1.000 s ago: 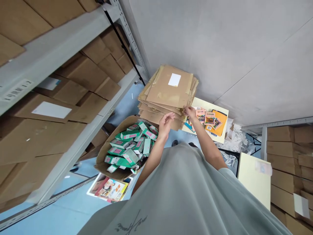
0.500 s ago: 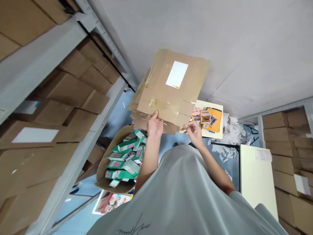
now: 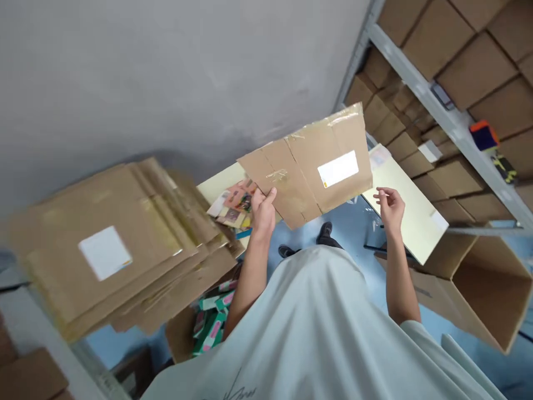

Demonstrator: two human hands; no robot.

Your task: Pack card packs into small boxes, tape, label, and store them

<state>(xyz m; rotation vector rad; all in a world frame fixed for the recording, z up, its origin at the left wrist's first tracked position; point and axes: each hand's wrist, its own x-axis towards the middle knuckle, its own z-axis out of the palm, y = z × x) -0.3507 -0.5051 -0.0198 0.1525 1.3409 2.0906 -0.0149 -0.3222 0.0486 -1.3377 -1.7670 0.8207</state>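
- The flattened carton (image 3: 308, 169) is raised in front of the body, tilted, its white label (image 3: 338, 168) facing up, above the gap between two cream tabletops.
- The left hand (image 3: 263, 214) grips its near-left edge, thumb on the upper face, the other fingers tucked underneath. That pinch looks sound, but it sits at one end, so the far end is likely to droop or twist; a firm thumb and a steady wrist would keep the sheet flat.
- The right hand (image 3: 390, 208) holds nothing: its fingers are loosely curled, just beside the carton's right corner and apparently apart from it. Taking that end from below would share the weight better than a one-ended hold.
- Shiny tape (image 3: 345, 115) runs along the far edge, and creases cross the board. It would be wise to keep fingers off loose tape and avoid bending along the creases.
- The left tabletop (image 3: 214, 180) carries pink packets (image 3: 238, 201) near the left hand; keeping the sheet's lower edge high should spare them a knock.
- Left of that, the stack of flattened cartons (image 3: 141, 233) has a jagged side, so clearance matters there.
- Beyond the right tabletop (image 3: 416, 208), an open carton (image 3: 441, 300) stands near the right forearm; that elbow needs room.
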